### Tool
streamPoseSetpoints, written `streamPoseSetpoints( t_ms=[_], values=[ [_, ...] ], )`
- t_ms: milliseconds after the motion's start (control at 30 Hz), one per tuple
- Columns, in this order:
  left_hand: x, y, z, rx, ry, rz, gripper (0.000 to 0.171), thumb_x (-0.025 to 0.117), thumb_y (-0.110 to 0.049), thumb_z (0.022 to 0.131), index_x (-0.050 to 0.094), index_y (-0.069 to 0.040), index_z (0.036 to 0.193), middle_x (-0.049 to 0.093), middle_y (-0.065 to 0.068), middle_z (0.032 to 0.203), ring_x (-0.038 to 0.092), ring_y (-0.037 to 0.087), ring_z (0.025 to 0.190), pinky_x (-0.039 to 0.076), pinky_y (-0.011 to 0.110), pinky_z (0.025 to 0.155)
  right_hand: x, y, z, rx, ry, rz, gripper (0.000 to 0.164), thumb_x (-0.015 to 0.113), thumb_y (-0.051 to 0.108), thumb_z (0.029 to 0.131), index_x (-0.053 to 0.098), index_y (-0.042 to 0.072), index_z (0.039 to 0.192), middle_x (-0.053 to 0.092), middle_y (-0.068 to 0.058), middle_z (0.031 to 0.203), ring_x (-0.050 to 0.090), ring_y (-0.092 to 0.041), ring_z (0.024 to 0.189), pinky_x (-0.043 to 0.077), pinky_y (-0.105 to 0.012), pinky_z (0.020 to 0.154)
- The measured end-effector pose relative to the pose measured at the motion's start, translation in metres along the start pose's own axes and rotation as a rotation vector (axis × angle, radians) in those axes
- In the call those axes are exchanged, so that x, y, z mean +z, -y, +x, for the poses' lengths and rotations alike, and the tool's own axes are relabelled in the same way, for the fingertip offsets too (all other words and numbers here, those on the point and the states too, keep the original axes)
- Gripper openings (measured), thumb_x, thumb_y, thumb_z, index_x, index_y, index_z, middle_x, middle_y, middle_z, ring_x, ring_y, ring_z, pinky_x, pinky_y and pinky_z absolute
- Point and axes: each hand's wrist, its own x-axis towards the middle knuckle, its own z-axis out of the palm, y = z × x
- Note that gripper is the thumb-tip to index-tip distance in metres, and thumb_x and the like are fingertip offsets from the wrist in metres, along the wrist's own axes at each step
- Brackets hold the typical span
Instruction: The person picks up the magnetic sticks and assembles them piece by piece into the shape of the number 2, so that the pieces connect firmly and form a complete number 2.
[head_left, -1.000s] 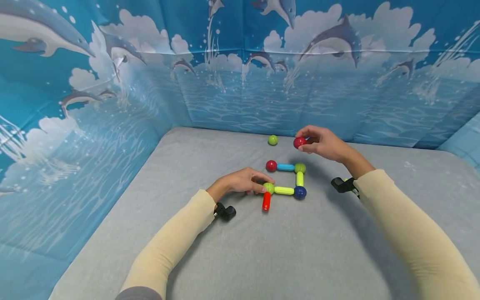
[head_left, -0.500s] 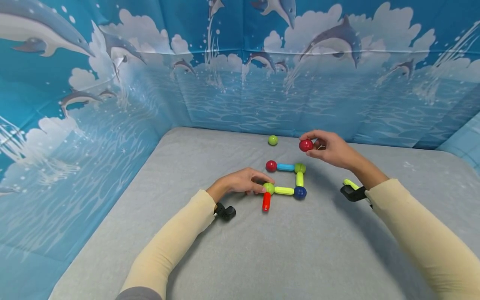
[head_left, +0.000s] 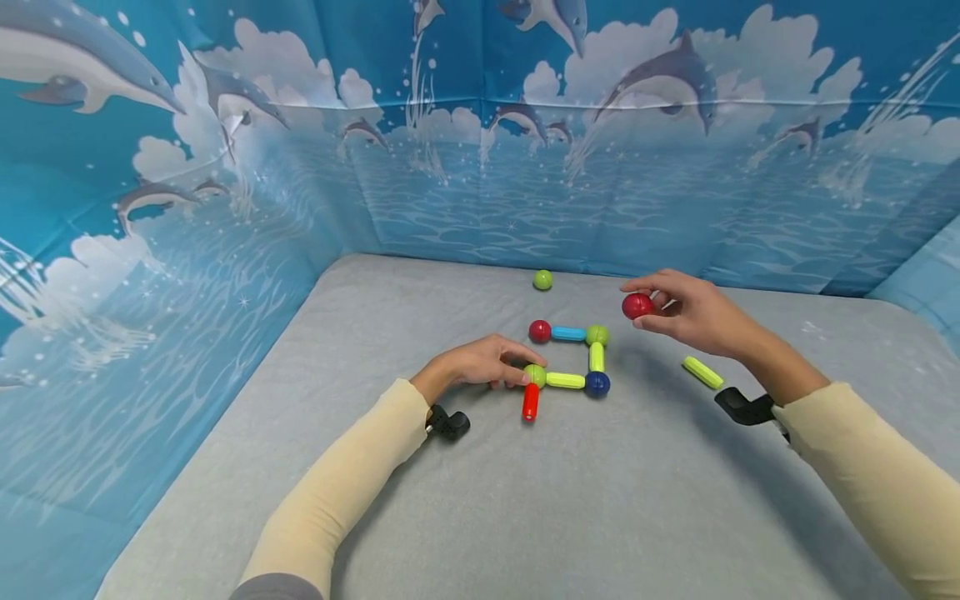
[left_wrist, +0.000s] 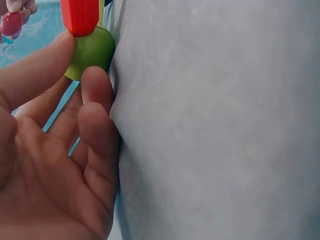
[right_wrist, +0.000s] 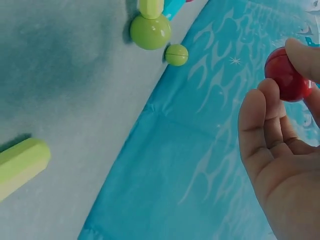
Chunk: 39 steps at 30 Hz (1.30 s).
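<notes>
My left hand (head_left: 483, 362) pinches a green ball (left_wrist: 92, 52) at the near left corner of a linked ball-and-rod shape lying on the table. A red rod (head_left: 530, 402) sticks out from that ball toward me. A yellow-green rod (head_left: 566, 381) joins it to a dark blue ball (head_left: 597, 384). Another yellow-green rod (head_left: 596, 357) runs back to a second green ball (head_left: 597, 335), then a light blue rod (head_left: 568, 334) ends at a red ball (head_left: 540, 331). Above the table to the right, my right hand (head_left: 701, 315) holds a separate red ball (right_wrist: 287, 75) between thumb and fingers.
A loose green ball (head_left: 542, 280) lies near the back edge. On the right, a loose yellow-green rod (head_left: 702, 372) rests on the grey cloth-covered table (head_left: 570, 508). Blue dolphin-print curtains (head_left: 480, 183) stand behind and at the left.
My right hand has moved right and toward me with its red ball, uncovering the loose yellow-green rod. The left hand and linked shape have stayed in place.
</notes>
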Motion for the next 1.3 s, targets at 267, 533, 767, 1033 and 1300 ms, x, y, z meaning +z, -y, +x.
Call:
streamPoseSetpoints(
  t_ms=[267, 533, 767, 1033, 1300],
  values=[
    [-0.001, 0.000, -0.001, 0.004, 0.001, 0.004, 0.038, 0.065, -0.019, 0.096, 0.064, -0.025, 0.133, 0.061, -0.002, 0.090, 0.051, 0.013, 0.073, 0.043, 0.023, 0.062, 0.028, 0.008, -0.015, -0.055, -0.034, -0.018, 0.040, 0.076, 0.005, 0.084, 0.062, 0.009, 0.121, 0.066, -0.012, 0.114, 0.066, -0.022, 0.090, 0.054, -0.027, 0.072],
    [-0.001, -0.001, -0.002, 0.004, -0.014, 0.007, 0.038, 0.065, -0.018, 0.096, 0.064, -0.024, 0.134, 0.060, -0.001, 0.089, 0.051, 0.014, 0.073, 0.043, 0.023, 0.061, 0.074, 0.050, -0.041, -0.054, 0.087, 0.196, 0.040, 0.078, 0.005, 0.082, 0.061, 0.012, 0.117, 0.064, -0.008, 0.112, 0.062, -0.016, 0.091, 0.056, -0.025, 0.076],
    [0.001, -0.001, -0.001, 0.011, -0.023, 0.030, 0.037, 0.065, -0.019, 0.096, 0.064, -0.024, 0.133, 0.064, -0.002, 0.098, 0.052, 0.013, 0.072, 0.045, 0.023, 0.061, 0.106, 0.075, -0.055, -0.101, 0.224, 0.342, 0.036, 0.078, 0.008, 0.083, 0.061, 0.013, 0.115, 0.065, -0.005, 0.111, 0.062, -0.009, 0.087, 0.056, -0.023, 0.074],
    [0.002, -0.001, 0.000, 0.014, -0.019, 0.023, 0.037, 0.065, -0.018, 0.096, 0.064, -0.023, 0.133, 0.064, 0.000, 0.110, 0.050, 0.012, 0.070, 0.044, 0.023, 0.060, 0.119, 0.086, -0.053, -0.007, 0.219, 0.346, 0.033, 0.080, 0.012, 0.081, 0.063, 0.009, 0.109, 0.068, -0.003, 0.099, 0.062, -0.009, 0.083, 0.055, -0.020, 0.072],
    [0.002, -0.001, -0.001, 0.027, -0.015, 0.015, 0.038, 0.065, -0.017, 0.096, 0.064, -0.022, 0.133, 0.063, 0.001, 0.121, 0.051, 0.012, 0.070, 0.044, 0.023, 0.060, 0.129, 0.090, -0.051, 0.028, 0.148, 0.370, 0.030, 0.083, 0.012, 0.079, 0.067, 0.006, 0.104, 0.070, -0.003, 0.093, 0.062, -0.008, 0.079, 0.054, -0.020, 0.070]
  ],
)
